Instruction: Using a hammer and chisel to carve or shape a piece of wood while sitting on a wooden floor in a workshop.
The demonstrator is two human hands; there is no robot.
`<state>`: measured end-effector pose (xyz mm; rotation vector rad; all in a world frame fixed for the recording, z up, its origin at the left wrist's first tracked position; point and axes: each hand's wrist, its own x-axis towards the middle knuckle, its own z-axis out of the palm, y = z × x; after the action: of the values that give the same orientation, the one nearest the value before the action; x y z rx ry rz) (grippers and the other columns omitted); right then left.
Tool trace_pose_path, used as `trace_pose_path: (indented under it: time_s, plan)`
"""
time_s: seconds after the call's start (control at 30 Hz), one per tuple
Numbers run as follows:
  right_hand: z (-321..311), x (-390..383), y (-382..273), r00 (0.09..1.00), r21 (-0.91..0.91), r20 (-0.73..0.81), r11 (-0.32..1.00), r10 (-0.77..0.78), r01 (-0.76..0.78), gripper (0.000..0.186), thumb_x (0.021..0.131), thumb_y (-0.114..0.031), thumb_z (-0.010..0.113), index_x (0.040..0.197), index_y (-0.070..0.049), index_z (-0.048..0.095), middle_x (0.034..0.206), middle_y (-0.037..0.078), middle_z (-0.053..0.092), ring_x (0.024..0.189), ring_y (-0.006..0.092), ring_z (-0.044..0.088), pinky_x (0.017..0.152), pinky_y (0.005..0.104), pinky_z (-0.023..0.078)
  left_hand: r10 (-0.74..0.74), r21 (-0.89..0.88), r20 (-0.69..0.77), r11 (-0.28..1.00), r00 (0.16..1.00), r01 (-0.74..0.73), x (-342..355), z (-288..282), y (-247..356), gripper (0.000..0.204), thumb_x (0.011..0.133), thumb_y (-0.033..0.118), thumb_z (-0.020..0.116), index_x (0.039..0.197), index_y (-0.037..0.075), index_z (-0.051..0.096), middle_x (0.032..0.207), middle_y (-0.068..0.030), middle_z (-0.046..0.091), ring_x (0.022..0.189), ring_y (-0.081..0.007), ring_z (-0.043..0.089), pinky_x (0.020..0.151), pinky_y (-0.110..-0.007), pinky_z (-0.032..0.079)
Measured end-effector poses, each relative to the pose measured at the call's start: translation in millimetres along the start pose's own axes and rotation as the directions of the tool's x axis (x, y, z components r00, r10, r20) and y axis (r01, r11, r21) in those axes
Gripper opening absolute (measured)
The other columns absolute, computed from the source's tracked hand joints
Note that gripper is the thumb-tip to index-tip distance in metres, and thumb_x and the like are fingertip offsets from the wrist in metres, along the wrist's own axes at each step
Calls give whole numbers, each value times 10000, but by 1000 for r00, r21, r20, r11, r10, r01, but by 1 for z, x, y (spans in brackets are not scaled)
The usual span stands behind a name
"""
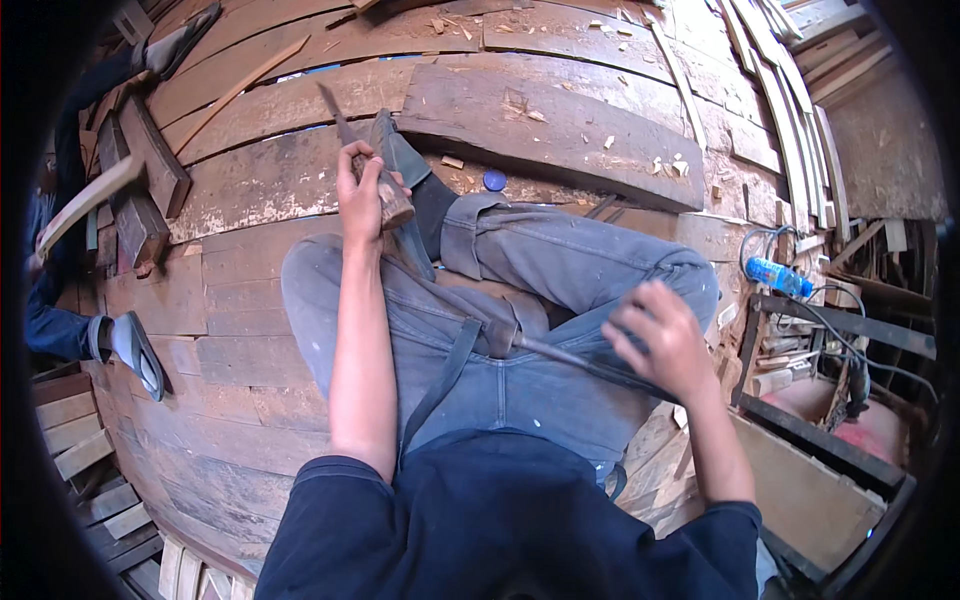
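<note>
My left hand [362,195] is raised above my left shin, wrapped round a tool with a worn wooden handle [395,210] and a long metal blade [334,110] pointing away to the upper left. My right hand [655,335] hovers over my right thigh, its fingers loosely bent and apart, with nothing visible in them. Below it a hammer-like tool lies in my lap, its dark head [500,338] between my legs and its long shaft [565,355] running under my right hand. A grey strap [450,365] lies across my left thigh.
A thick plank [540,140] and a blue cap [494,180] lie ahead. Another person's legs [60,320] and a pale wooden piece [85,205] are at left. At right are wood strips [800,130], a blue bottle [777,276], cables and a metal frame [800,430].
</note>
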<state>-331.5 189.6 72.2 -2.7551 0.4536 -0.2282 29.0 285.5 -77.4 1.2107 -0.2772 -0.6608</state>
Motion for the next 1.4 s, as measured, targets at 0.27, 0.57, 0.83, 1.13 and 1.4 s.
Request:
trace_pose_path:
  time_s: [0.27,0.57,0.83,1.13,1.4]
  plan:
    - [80,173,107,967,125,-101,967,234,-221,301,887,-77,656,1186,-62,630,1164,181,626,1035,372,638,897,438,530,18,-56,-3,998,1000,-18,9,-3,-18,206,965,66,564,1156,84,491,908,-51,534,665,-153,636,545,-322,581]
    - [139,234,155,994,-289,-86,957,-62,35,462,841,-13,583,1295,-95,614,1296,103,601,1190,323,579,978,410,511,-26,-172,-33,985,999,20,13,-2,-18,236,975,79,564,1192,91,471,962,-59,536,706,-160,633,594,-331,580]
    - [147,220,161,985,-277,-154,960,-72,27,341,836,-36,612,1172,-62,667,1156,106,645,1088,304,612,930,410,516,-36,-153,-29,988,999,31,13,-1,-20,248,971,88,570,1200,103,477,967,-60,541,711,-157,636,586,-327,582]
    - [137,231,135,954,146,-151,961,258,-236,157,815,-81,718,961,-25,713,995,145,705,899,343,680,836,410,553,-29,-217,-24,976,999,23,14,-4,-23,249,971,97,566,1205,111,482,974,-63,550,728,-171,637,589,-322,582]
    - [137,225,121,959,328,-163,929,232,-169,273,900,-194,700,1143,-69,706,1119,167,711,1078,330,672,963,394,516,-25,-231,-20,973,999,20,14,-5,-26,261,973,122,568,1216,117,472,976,-61,549,753,-176,628,612,-323,573]
